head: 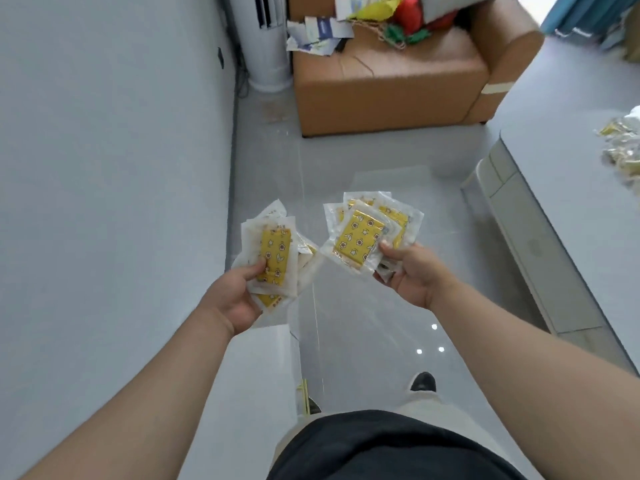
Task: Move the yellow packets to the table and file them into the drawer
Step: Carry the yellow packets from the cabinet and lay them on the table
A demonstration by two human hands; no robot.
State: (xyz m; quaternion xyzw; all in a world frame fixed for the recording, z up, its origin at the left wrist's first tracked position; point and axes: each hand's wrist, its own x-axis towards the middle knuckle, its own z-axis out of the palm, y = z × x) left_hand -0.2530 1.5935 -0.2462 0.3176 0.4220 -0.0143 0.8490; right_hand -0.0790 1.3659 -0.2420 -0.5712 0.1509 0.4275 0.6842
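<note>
Stands on a glossy grey tiled floor, tan leather armchair heaped with papers and toys at the far end, white tower unit beside it, grey table along the right bearing a loose pile of yellow packets. Holds two fanned bunches of clear-wrapped packets in mid-air over the floor, well apart from the table. Left hand: thumb on top, fingers curled beneath, pinching the left bunch, long axis pointing straight away. Right hand: same pinch on the right bunch, long axis pointing away, leaning slightly right

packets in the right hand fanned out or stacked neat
Fanned out: the packets splay behind the top one in the right hand.
</note>
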